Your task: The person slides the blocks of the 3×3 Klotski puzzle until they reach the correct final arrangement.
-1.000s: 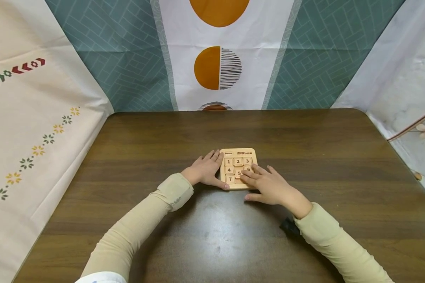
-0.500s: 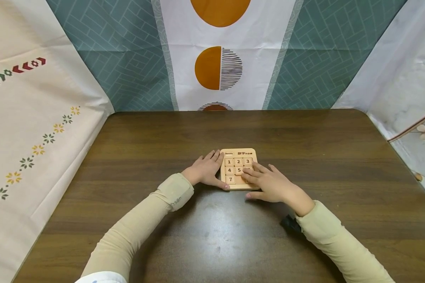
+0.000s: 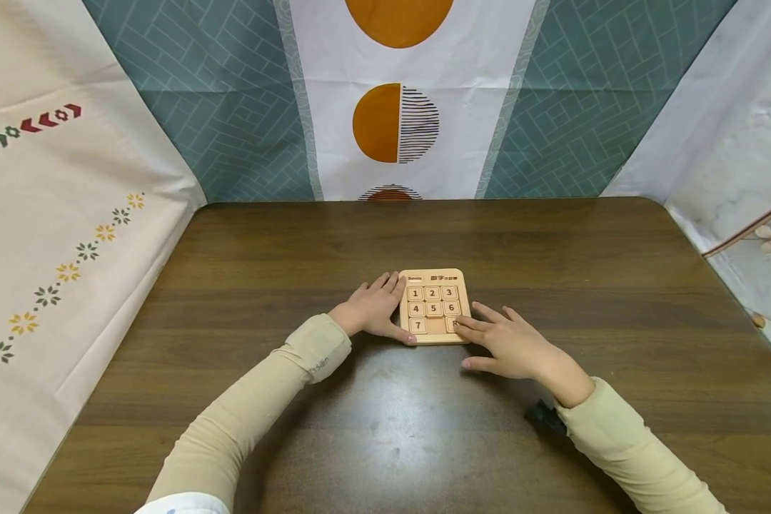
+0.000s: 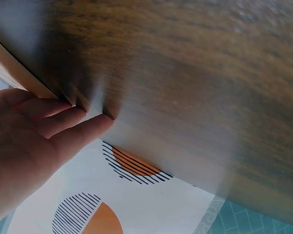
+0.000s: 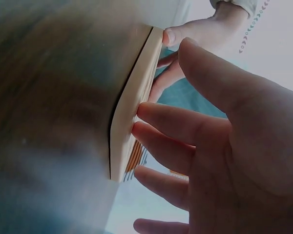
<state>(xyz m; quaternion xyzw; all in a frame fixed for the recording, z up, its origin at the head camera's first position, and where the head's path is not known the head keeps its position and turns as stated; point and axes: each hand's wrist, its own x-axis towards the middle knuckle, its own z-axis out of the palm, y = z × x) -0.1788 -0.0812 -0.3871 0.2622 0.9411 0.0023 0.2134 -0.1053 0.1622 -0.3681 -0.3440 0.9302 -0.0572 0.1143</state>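
A square wooden number slide puzzle (image 3: 437, 340) lies flat on the table. Tiles 1 to 6 fill its upper two rows; below, tile 7 (image 3: 417, 325) sits at left, tile 8 (image 3: 451, 325) at right, partly covered, with a gap between. My left hand (image 3: 375, 310) rests along the puzzle's left side, fingers straight, thumb at the near left corner. Fingertips of my right hand (image 3: 507, 343) touch tile 8, its thumb spread apart. In the right wrist view, two fingertips meet the top of the puzzle (image 5: 132, 97). The left wrist view shows only its side (image 4: 19, 70).
The brown wooden table (image 3: 283, 243) extends around the puzzle on all sides. A dark object (image 3: 545, 417) shows under the right wrist. Patterned cloths (image 3: 231, 107) hang behind the table and at both sides.
Tile 5 has moved up into line with the middle row. My right hand has shifted right and towards me, uncovering tile 6 and part of tile 8. The left hand stays put.
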